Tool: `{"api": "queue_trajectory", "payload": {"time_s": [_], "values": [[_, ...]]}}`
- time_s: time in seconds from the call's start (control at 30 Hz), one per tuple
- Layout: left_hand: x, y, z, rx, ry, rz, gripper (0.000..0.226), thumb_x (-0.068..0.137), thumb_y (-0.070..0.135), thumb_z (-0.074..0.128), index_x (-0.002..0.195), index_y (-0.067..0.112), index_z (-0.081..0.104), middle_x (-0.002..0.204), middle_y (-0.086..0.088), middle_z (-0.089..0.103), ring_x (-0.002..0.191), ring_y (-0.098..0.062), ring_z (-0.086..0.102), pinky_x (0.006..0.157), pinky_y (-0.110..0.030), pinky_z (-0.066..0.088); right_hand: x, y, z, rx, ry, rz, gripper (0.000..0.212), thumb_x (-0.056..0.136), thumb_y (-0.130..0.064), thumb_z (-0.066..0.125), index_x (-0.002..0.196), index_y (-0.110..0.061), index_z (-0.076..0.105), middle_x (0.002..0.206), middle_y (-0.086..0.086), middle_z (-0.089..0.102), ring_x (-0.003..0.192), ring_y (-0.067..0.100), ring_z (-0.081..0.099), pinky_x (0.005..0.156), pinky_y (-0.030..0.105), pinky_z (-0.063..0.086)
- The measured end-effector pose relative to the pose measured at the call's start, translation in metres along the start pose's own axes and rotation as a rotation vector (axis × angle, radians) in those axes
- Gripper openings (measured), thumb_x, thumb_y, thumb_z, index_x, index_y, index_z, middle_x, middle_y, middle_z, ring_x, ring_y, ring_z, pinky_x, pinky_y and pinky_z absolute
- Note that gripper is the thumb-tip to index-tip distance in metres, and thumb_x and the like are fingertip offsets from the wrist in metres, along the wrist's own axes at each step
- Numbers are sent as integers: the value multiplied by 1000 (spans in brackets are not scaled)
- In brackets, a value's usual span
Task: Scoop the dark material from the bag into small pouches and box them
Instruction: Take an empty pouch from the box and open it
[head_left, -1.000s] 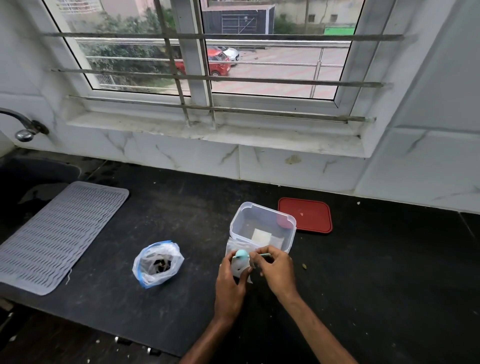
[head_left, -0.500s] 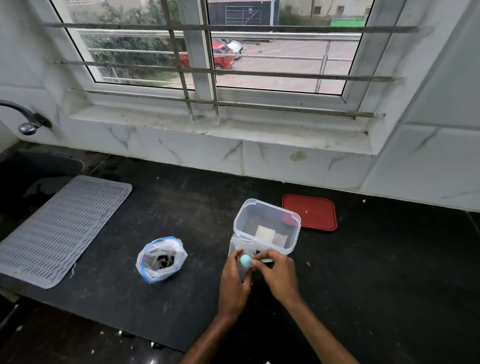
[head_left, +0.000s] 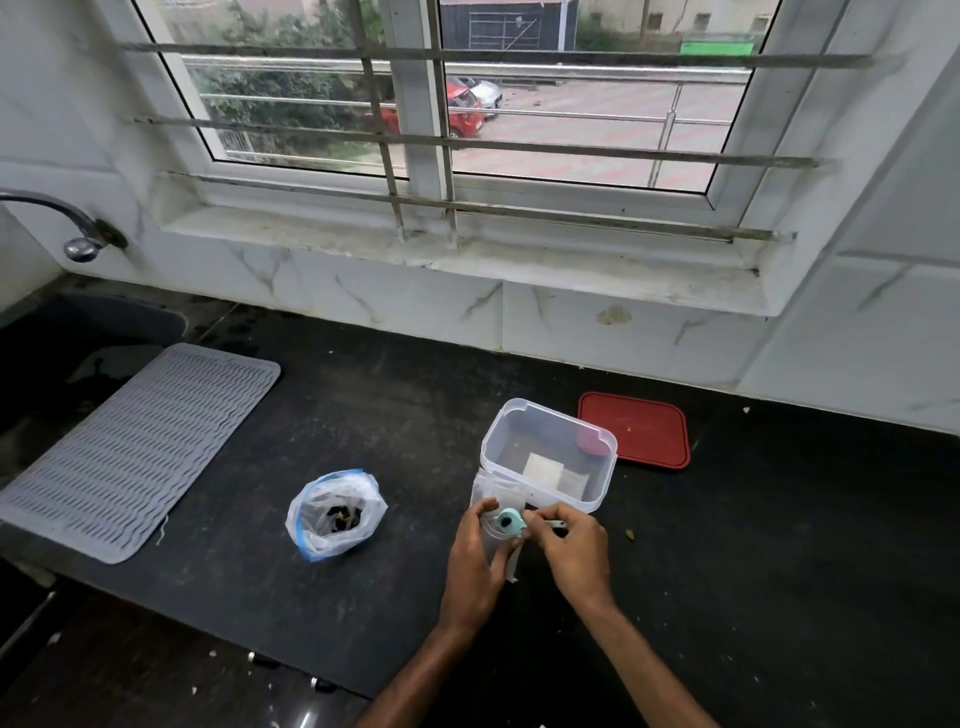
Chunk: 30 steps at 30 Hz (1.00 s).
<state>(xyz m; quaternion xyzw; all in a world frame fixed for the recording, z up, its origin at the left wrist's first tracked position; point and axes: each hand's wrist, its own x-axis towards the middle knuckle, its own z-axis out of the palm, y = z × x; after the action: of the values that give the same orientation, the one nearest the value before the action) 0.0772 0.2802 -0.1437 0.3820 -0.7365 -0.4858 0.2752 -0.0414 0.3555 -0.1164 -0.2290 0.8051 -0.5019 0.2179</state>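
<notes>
On the black counter (head_left: 405, 415) the left hand (head_left: 475, 553) held a small clear pouch (head_left: 488, 491) upright, with the fingers curled round its side and the thumb pressed near its top. The right hand (head_left: 574, 551) pinched the handle of a light blue spoon (head_left: 510, 524) between the thumb and the first fingers; the other fingers were bent, and I cannot tell if they touched the handle. The bowl of the spoon carried some dark material and lay at the mouth of the pouch. Just behind the pouch, and touching it, stood the clear box (head_left: 492, 427) without a cover, and two white pouches (head_left: 543, 465) lay flat on its bottom. The red lid (head_left: 636, 428) lay flat just to the right of the box. The bag (head_left: 317, 525) stood open to the left of the hands, apart from them, with dark material (head_left: 344, 517) inside. A grey mat (head_left: 135, 447) lay further left.
</notes>
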Motion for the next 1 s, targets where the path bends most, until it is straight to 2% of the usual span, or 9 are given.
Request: {"api": "queue_trajectory", "payload": {"time_s": [0.07, 0.2, 0.37, 0.43, 0.5, 0.63, 0.77, 0.87, 1.0], "values": [[1, -2, 0, -15, -9, 3, 54, 85, 21, 75, 134, 20, 50, 131, 12, 57, 123, 4, 52, 104, -15, 42, 1, 0, 1, 48, -13, 22, 8, 82, -23, 79, 75, -22, 76, 72, -12, 74, 70, 2, 69, 69, 25, 55], [2, -1, -2, -12, -18, 9, 54, 85, 15, 74, 133, 20, 50, 131, 11, 57, 123, 2, 52, 103, -14, 41, 0, -3, 2, 2, -73, -61, 9, 78, -16, 83, 79, -24, 78, 78, -17, 75, 78, -5, 69, 76, 16, 53], [2, -1, -3, 19, -33, 18, 55, 83, 8, 70, 131, 24, 50, 128, 11, 58, 119, 3, 54, 100, -11, 40, -5, -7, 0, -319, -59, -133, 9, 81, -31, 78, 89, -32, 76, 89, -22, 73, 85, -6, 66, 65, 12, 41], [3, 1, -4, 45, -16, 44, 56, 82, 6, 67, 128, 31, 49, 124, 15, 59, 116, 6, 55, 97, -8, 40, -3, -13, -1, -374, -55, -164, 10, 84, -35, 74, 94, -33, 77, 91, -20, 74, 86, -3, 66, 67, 18, 44], [1, -4, -3, 47, -44, 34, 59, 81, 1, 65, 128, 32, 48, 126, 15, 58, 117, 8, 53, 100, -10, 40, 0, -12, 0, -413, -44, -107, 13, 87, -37, 70, 97, -32, 76, 93, -16, 75, 89, 5, 69, 73, 27, 50], [5, -10, -2, 76, -56, 24, 59, 82, 0, 67, 133, 23, 50, 131, 11, 57, 122, 4, 51, 105, -16, 41, 6, -7, -1, -375, -20, -49, 10, 85, -34, 73, 94, -31, 77, 92, -13, 76, 88, 10, 71, 74, 30, 54], [3, -11, -3, 69, -49, 2, 56, 84, 3, 69, 133, 21, 52, 130, 11, 57, 122, 3, 52, 104, -14, 41, 2, 2, -2, -344, -57, -51, 7, 83, -28, 76, 90, -30, 78, 89, -15, 76, 84, 3, 69, 73, 26, 54], [4, -12, -5, 40, -42, 5, 52, 84, 2, 68, 130, 22, 54, 127, 11, 58, 120, 2, 54, 102, -16, 43, 2, 8, -3, -139, -66, -11, 10, 85, -15, 74, 84, -25, 76, 83, -14, 75, 77, -5, 67, 71, 17, 53], [4, -11, -9, 46, -28, 17, 50, 84, 0, 67, 127, 23, 55, 127, 7, 60, 120, 4, 52, 103, -13, 41, 1, 12, -12, 123, -125, 103, 17, 96, -4, 56, 92, -19, 62, 85, 1, 71, 75, 12, 65, 63, 25, 50]]}}
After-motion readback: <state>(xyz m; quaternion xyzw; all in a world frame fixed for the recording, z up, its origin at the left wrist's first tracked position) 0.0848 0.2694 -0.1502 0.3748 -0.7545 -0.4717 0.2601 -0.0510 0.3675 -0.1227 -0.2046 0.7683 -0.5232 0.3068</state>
